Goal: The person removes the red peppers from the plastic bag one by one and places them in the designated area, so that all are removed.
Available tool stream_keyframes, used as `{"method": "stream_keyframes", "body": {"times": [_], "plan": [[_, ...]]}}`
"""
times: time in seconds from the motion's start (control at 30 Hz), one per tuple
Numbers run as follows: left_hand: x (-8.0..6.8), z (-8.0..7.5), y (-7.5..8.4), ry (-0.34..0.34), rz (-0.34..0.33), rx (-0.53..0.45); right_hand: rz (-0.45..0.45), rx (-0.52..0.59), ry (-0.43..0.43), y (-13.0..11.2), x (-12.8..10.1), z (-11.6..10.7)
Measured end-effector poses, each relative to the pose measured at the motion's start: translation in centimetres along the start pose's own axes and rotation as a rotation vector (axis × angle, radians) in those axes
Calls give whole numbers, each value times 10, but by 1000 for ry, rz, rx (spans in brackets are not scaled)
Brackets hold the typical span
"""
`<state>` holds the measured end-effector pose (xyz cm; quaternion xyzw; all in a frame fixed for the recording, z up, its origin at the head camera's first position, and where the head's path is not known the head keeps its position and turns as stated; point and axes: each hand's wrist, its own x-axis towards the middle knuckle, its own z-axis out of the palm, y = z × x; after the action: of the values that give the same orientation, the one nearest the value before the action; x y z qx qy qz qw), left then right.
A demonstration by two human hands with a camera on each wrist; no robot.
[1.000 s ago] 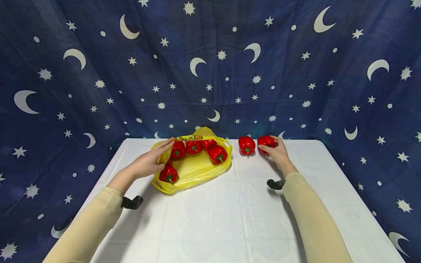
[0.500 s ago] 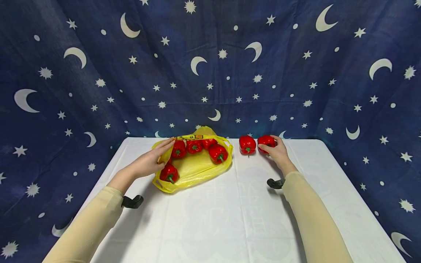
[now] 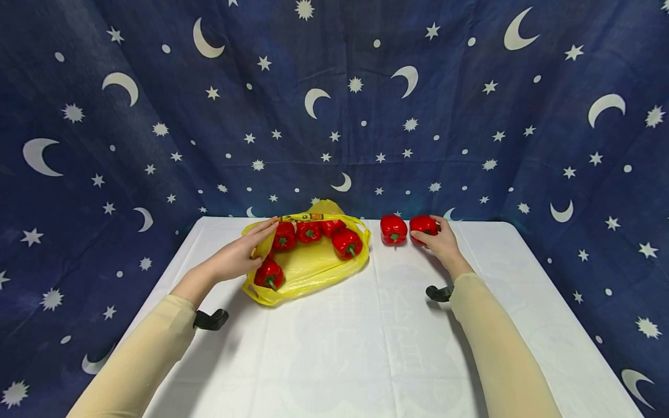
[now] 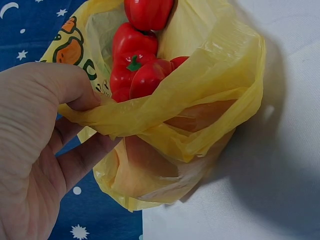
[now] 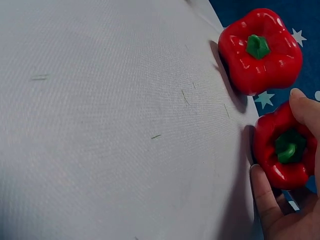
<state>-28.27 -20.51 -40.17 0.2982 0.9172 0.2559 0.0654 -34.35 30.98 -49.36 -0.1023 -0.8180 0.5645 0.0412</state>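
My left hand (image 3: 235, 255) pinches the left edge of a yellow plastic bag (image 3: 308, 270) between thumb and fingers, seen closely in the left wrist view. The bag lies on its side with its mouth spread toward me, and several red bell peppers (image 4: 132, 62) with green stems rest inside. Over on the right, my right hand (image 3: 443, 244) grips a red bell pepper (image 5: 280, 167) at the table's back edge, thumb on one side and fingers on the other. A second bell pepper (image 3: 394, 230) stands just left of it, untouched.
A white cloth covers the table (image 3: 345, 348). Behind its back edge hangs a dark blue curtain (image 3: 334, 104) printed with moons and stars. Each wrist wears a black strap mount, such as the left mount (image 3: 211, 320).
Both hands keep their places, the left on the bag's edge and the right on the bell pepper. Only a slight shift of the head view shows.
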Motion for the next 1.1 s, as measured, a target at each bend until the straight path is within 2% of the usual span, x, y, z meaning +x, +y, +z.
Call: {"method": "stream_keyframes", "body": {"times": [0.57,0.87,1.1], "plan": [[3,-1,0,-2,13,8,-8,-13,-14,-2,-3,-9],[3,-1,1,-7,11,6,-32,-2,-34,-5,-10,-30],[1,-1,1,-6,8,3,-97,-22,0,-13,-19,-47]]}}
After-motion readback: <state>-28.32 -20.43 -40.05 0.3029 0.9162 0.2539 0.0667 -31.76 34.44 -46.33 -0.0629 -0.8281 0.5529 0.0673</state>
